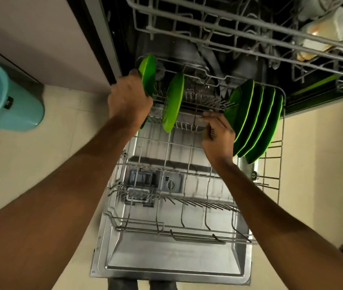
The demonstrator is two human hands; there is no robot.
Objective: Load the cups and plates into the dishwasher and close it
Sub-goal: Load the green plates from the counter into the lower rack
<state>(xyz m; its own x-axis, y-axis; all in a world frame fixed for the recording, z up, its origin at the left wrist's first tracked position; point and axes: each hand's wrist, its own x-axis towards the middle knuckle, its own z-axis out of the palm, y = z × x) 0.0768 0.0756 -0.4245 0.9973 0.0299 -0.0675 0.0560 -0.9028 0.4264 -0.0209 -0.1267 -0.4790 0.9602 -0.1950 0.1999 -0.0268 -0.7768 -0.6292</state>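
The dishwasher's lower rack (275, 185) is pulled out over the open door (172, 262). My left hand (128, 101) grips a green plate (148, 74) on edge at the rack's far left. A second green plate (172, 103) stands upright just right of it. Several green plates (254, 122) lean together at the rack's far right. My right hand (218, 135) is beside them, fingers bent on the rack's tines, holding no plate. Pale cups (325, 32) sit in the upper rack (229, 24) at top right.
A turquoise bucket (5, 95) stands on the tiled floor to the left. A pale cabinet panel (41, 34) borders the dishwasher's left side. The detergent compartment (145, 183) shows on the door under the rack. My feet (141, 285) are at the door's near edge.
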